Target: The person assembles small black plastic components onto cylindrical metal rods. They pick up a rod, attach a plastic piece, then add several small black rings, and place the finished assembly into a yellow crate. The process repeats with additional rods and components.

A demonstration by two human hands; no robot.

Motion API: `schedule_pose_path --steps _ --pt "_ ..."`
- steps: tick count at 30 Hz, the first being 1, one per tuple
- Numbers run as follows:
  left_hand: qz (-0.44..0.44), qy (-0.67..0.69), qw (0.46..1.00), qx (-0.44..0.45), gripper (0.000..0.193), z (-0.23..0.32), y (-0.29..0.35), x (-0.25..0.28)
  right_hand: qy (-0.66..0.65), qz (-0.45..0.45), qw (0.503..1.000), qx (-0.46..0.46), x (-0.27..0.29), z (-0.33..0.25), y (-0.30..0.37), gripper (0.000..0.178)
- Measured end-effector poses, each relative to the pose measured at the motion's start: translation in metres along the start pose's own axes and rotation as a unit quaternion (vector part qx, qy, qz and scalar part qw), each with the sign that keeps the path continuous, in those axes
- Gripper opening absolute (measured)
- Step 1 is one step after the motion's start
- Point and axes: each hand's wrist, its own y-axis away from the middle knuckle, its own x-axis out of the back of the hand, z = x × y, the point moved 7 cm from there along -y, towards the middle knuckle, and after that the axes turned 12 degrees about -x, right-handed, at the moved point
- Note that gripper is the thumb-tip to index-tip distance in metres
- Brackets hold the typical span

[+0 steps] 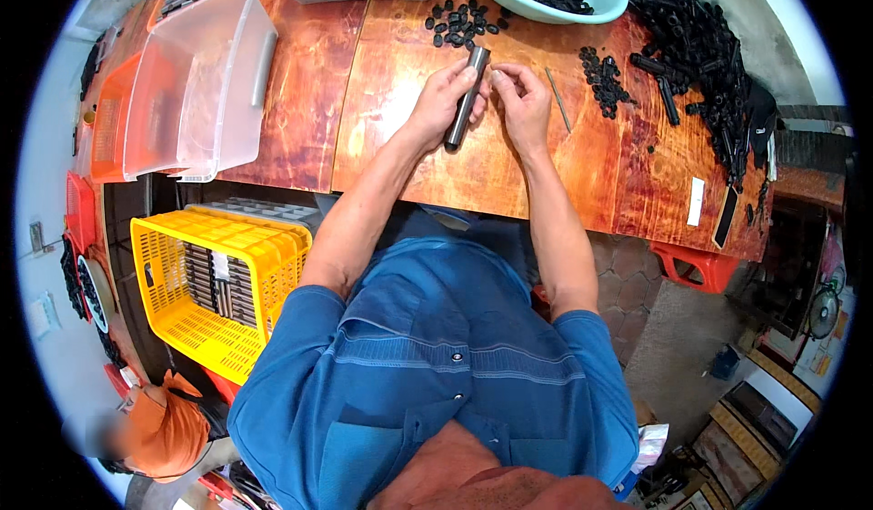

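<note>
a person in a blue short-sleeved shirt (436, 365) leans over a worn wooden workbench (382, 83), both bare hands meeting near its middle. the left hand (443, 101) is closed around a grey metal tube (466, 98), which stands tilted with its lower end resting on the bench and its upper end pointing toward the far side. the right hand (523, 101) is just beside it, fingertips pinched together at the tube's upper end; whether they grip some small part there cannot be told. a thin metal rod (558, 99) lies on the bench just right of the right hand. a scatter of small black rings (462, 24) sits just beyond the hands, a second cluster of black rings (605, 78) lies to the right, and a pale green bowl (607, 1) filled with black parts stands at the far edge. a heap of black tubes (700, 46) spreads over the far right of the bench. to the left on the bench rests a clear plastic bin (205, 83) against an orange crate (114, 128). below it, on the near left, a yellow crate (214, 283) holds rows of grey tubes. another person in an orange shirt (164, 433) is at the near left.
</note>
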Motion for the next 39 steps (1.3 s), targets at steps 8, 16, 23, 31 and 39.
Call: schedule_pose_path --steps 8,16,23,31,39 --pt "-0.117 -0.181 0.977 -0.007 0.033 0.013 0.016 -0.008 -0.079 -0.020 0.996 -0.026 0.007 -0.007 0.002 0.021" --pt "-0.221 -0.619 0.735 -0.164 0.045 0.050 0.022 -0.030 -0.019 -0.107 0.994 0.023 -0.001 -0.012 0.004 0.027" --pt "-0.198 -0.639 0.701 -0.246 0.041 0.047 0.022 -0.027 0.049 -0.142 0.988 -0.041 0.000 0.002 0.001 0.025" --pt "-0.179 -0.660 0.684 -0.253 0.038 0.040 0.023 -0.026 0.067 -0.181 0.979 -0.073 0.000 0.000 0.000 0.022" --pt "-0.187 -0.685 0.675 -0.202 0.031 0.053 0.029 -0.007 0.138 -0.178 0.973 -0.050 0.000 -0.013 0.004 0.021"
